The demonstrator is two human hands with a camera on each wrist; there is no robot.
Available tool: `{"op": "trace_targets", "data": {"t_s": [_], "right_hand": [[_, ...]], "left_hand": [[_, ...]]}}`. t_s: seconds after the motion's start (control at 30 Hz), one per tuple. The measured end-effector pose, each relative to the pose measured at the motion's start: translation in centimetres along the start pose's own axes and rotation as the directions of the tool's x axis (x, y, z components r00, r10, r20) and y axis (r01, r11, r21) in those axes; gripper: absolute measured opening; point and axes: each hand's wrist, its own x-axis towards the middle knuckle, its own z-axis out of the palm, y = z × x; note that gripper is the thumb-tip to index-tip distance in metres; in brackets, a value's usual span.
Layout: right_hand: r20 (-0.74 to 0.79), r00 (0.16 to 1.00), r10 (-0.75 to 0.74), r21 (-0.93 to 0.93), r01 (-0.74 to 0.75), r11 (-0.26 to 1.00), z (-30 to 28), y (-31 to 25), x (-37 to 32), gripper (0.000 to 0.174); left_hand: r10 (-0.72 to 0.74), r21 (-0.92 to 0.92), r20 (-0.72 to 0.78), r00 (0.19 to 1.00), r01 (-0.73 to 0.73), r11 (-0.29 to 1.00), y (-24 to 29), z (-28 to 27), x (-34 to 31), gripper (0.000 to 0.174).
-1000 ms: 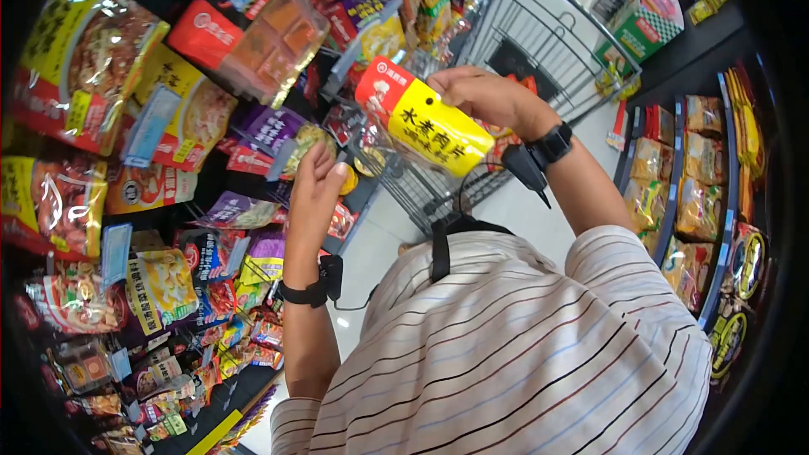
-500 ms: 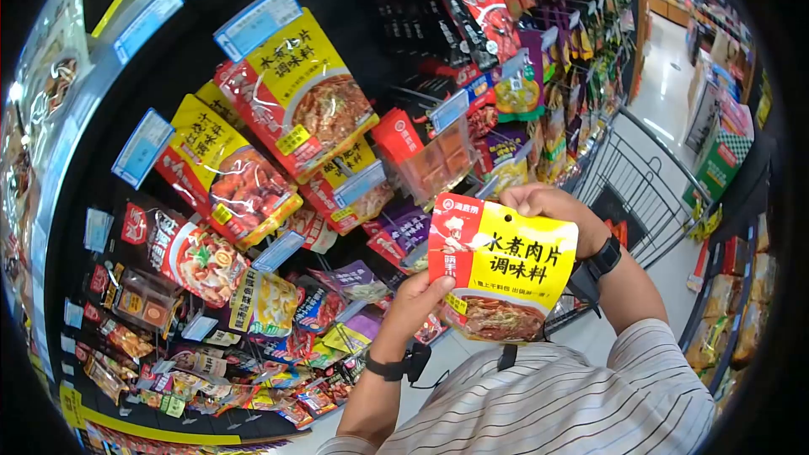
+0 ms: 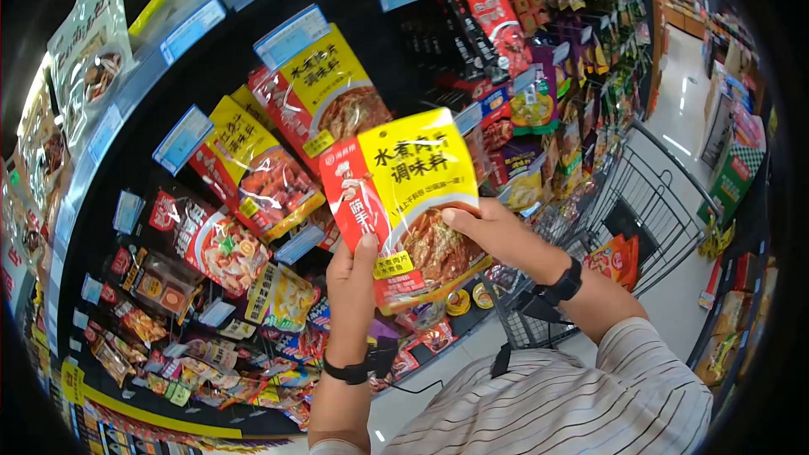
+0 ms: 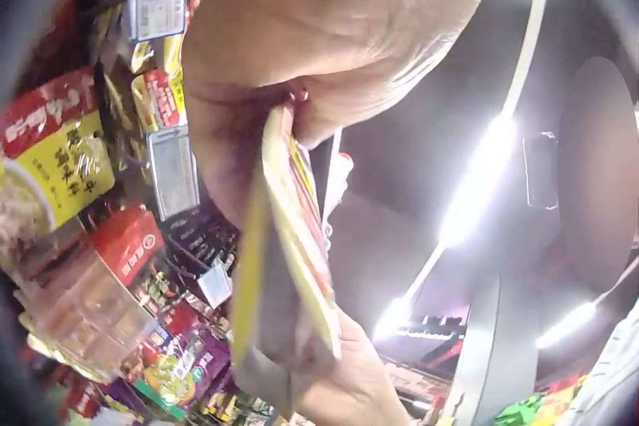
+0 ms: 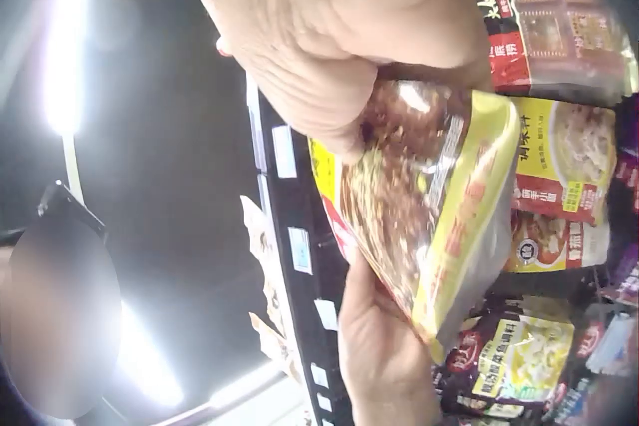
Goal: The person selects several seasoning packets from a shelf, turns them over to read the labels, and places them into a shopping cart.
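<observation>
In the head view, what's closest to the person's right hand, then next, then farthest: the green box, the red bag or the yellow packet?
From the right hand, nearest first:
1. Packet: pinched in its grip.
2. Red bag: off to the right, in the cart.
3. Green box: farther right, beyond the cart.

The held packet was red along one side and bright yellow beside it, with black characters and a reddish-brown food picture. Thin dark stripes crossed the whitish shirt. The wristband was black, and the box green with a checked patch.
</observation>
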Motion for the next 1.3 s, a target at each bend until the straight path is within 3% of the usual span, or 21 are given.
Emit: {"op": "trace_targets", "data": {"t_s": [0.1,0.27,0.37,0.47,0.83,1.3], "right_hand": [[-0.106,0.994,0.025,0.006,-0.024,1.000,-1.3,1.0,0.4,0.036],[-0.017,0.997,-0.080,-0.109,0.078,0.991,-2.9,-2.4,0.1,0.036],[0.026,0.989,-0.148,-0.134,0.150,0.980,-3.9,-3.8,0.6,0.039],[0.028,0.986,-0.162,-0.071,0.163,0.984,-4.5,-4.7,1.5,0.040],[0.025,0.991,-0.129,-0.038,0.130,0.991,-5.8,-6.3,3.9,0.038],[0.108,0.968,-0.228,0.033,0.225,0.974,-3.1,-7.5,11.8,0.037]], "left_hand": [[0.031,0.291,0.126,0.992,-0.067,0.954,2.8,-0.4,1.2,0.039],[0.282,0.300,-0.032,0.959,-0.260,0.918,8.2,-1.4,6.2,0.057],[0.313,0.232,-0.024,0.949,-0.299,0.925,11.1,-1.6,9.5,0.059],[0.298,0.189,0.019,0.954,-0.296,0.936,12.8,-1.3,12.2,0.060],[0.206,-0.047,0.090,0.974,-0.202,0.978,14.1,-0.3,14.9,0.037],[0.189,0.169,0.101,0.977,-0.204,0.964,17.3,-0.5,14.3,0.045]]}}
